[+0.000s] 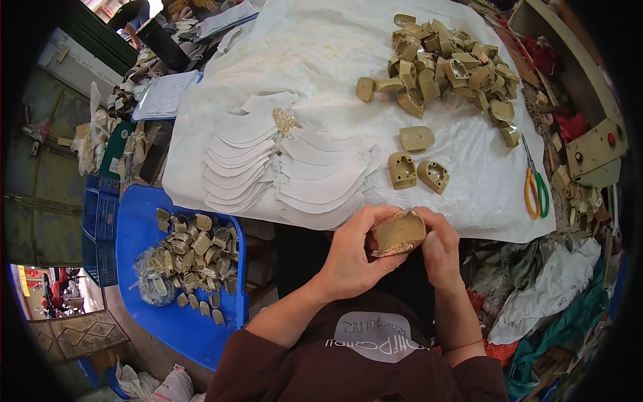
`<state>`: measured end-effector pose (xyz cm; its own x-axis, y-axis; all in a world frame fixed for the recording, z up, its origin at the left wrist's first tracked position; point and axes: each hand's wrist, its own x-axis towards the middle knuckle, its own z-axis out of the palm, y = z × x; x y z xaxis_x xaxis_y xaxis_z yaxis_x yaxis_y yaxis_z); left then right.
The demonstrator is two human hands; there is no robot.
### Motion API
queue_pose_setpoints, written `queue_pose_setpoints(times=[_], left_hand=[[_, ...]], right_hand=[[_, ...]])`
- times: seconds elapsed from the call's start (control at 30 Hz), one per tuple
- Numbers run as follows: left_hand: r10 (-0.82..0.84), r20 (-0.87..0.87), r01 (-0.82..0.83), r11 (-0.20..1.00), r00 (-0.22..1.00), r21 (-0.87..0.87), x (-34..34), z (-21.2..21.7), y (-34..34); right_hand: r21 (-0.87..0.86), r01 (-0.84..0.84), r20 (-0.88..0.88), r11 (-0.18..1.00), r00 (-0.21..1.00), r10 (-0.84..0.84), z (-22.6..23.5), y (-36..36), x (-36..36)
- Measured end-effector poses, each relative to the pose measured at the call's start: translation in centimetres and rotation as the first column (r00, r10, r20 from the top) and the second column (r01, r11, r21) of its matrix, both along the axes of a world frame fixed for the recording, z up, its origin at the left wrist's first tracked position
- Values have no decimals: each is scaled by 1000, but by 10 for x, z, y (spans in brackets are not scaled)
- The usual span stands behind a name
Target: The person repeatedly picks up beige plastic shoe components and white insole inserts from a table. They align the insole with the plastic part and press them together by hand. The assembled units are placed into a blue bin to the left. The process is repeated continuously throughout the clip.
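Both my hands hold one tan shoe heel (406,236) at the table's near edge, with a strip of gold glitter material (395,252) around its side. My left hand (355,258) grips it from the left, fingers behind and thumb along the lower edge. My right hand (441,248) has its fingers closed against the heel's right side. Just beyond lie three loose heels, one a tan heel (417,139) lying apart from the other two. To the left, overlapping curved white pieces (321,175) are spread in two rows, with a glittery gold scrap (287,120) at their top.
A big pile of bare tan heels (445,70) covers the table's far right. Scissors (534,184) with orange and green handles lie at the right edge. Lower left, a blue tray (181,335) carries many glitter-covered heels (194,251) and a plastic bag (153,281). A clipboard (165,95) lies farther left.
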<state>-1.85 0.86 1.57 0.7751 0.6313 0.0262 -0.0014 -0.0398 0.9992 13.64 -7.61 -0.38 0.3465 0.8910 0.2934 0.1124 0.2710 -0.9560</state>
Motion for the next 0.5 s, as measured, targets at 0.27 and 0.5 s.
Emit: queue_pose_setpoints(times=[0.27, 0.5], left_hand=[[46, 86, -84, 857, 995, 508, -5, 16, 11], [154, -19, -113, 795, 988, 596, 2, 20, 8]], right_hand=[[-110, -299, -422, 948, 878, 228, 5, 14, 17], [-90, 67, 294, 994, 955, -38, 32, 18, 3]])
